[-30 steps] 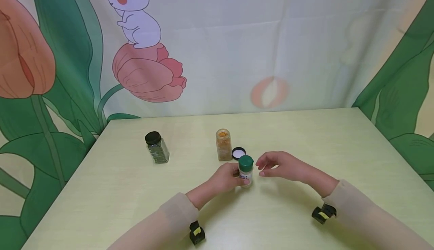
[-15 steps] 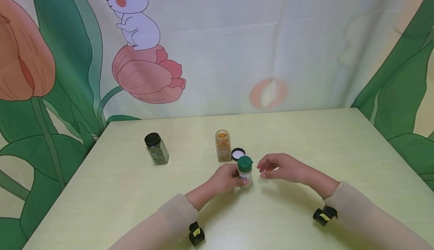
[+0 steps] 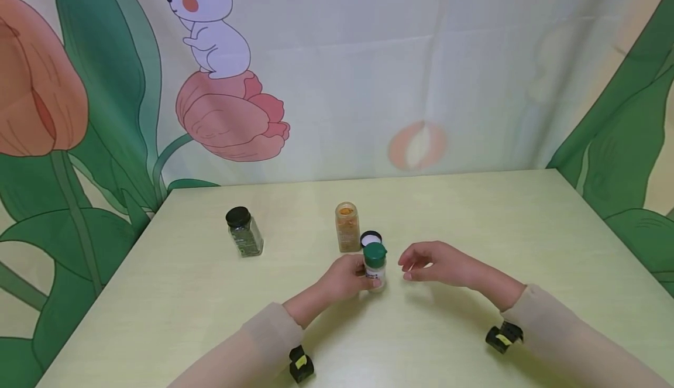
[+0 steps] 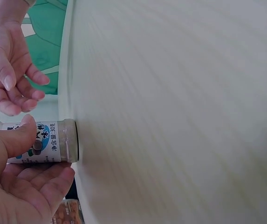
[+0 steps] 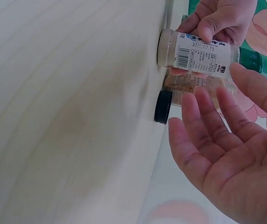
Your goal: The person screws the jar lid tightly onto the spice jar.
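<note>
My left hand (image 3: 344, 278) grips a small clear spice jar (image 4: 64, 140) with a green cap (image 3: 375, 254) and a white printed label. The jar is upright, its base at or very near the table top; I cannot tell if it touches. To its right, my right hand (image 3: 439, 264) hovers apart from the jar, fingers loosely bent and holding nothing. Just behind the gripped jar lies a black lid (image 3: 371, 237) with its white inside facing up. Beside that lid stands an uncapped jar of orange-brown seasoning (image 3: 347, 228).
A jar of dried green herbs (image 3: 245, 233) with a black lid stands at the left of the pale table (image 3: 474, 212). Behind the table hangs a curtain (image 3: 342, 83) printed with flowers and a white animal.
My left hand has shifted slightly left with the green-capped jar, widening the gap to my right hand. The right hand has stayed nearly still. The other jars and the lid have not moved.
</note>
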`<state>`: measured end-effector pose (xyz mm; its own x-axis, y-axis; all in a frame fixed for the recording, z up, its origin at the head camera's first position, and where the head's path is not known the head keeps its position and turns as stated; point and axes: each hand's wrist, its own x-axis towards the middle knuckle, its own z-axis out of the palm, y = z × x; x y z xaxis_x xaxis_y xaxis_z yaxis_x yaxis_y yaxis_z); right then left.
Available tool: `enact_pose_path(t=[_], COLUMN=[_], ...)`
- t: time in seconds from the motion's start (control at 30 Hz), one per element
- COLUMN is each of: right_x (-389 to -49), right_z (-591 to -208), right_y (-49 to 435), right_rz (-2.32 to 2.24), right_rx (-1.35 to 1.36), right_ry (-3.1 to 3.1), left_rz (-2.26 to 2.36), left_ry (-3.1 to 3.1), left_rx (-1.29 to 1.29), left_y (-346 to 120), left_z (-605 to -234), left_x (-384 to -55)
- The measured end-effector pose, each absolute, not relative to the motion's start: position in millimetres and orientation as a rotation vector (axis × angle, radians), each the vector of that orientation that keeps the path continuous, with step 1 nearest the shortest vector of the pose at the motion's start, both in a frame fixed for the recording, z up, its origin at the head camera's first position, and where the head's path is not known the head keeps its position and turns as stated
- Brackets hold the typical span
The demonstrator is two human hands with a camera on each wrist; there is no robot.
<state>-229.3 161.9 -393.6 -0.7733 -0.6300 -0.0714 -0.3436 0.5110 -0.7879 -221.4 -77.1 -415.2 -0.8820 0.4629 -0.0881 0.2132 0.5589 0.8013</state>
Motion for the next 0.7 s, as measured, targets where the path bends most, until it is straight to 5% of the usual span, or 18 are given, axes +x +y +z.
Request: enact_pose_path(t=[0.7], right_x=[-233], right_z=[-399], right_y=[162], right_rz=[-1.115], right_rx=[-0.799], right_ry=[2.416], left_rz=[1.239], left_ry=[2.544], left_rx=[0.482], left_y=[-96], left_z=[-418], left_x=[-225])
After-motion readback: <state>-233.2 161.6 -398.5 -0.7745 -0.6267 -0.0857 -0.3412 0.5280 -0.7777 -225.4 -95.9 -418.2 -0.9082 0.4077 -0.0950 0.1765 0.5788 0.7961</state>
